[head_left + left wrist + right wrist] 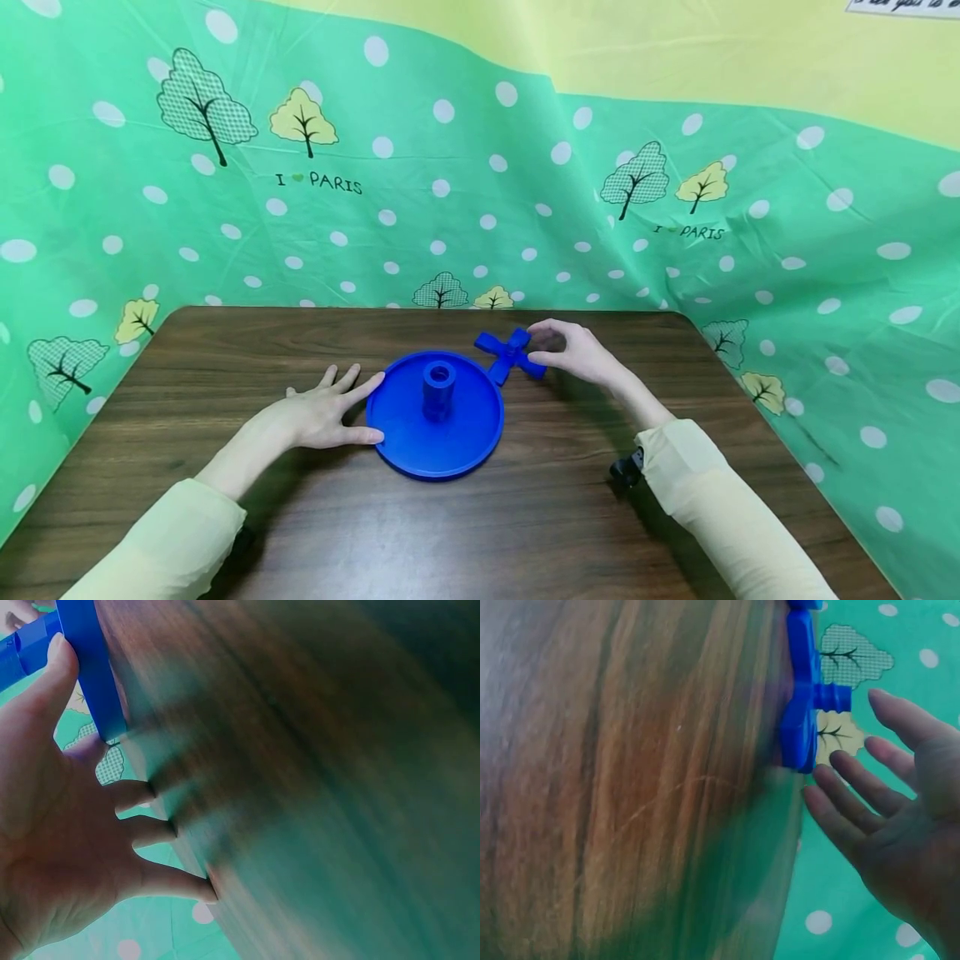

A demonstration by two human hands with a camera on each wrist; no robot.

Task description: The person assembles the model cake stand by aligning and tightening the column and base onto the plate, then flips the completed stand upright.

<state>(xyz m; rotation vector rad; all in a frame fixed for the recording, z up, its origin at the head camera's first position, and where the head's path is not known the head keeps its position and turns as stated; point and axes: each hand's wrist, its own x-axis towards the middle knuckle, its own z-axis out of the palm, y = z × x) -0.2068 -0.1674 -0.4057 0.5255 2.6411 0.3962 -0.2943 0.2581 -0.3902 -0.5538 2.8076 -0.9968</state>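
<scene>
Just left of the nearer right hand (573, 354), its fingers parted and holding nothing, the blue cross (511, 353) lies on the desk (360, 533), peg (834, 697) upward, beside the round base (435, 454). Spread wide, the left hand (318, 417) touches the base's left edge.

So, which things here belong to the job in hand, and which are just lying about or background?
Belongs to the job:
- blue round base with upright post
- blue cross-shaped piece

Background only:
- printed cloth
- wooden table, merely the work surface
</scene>
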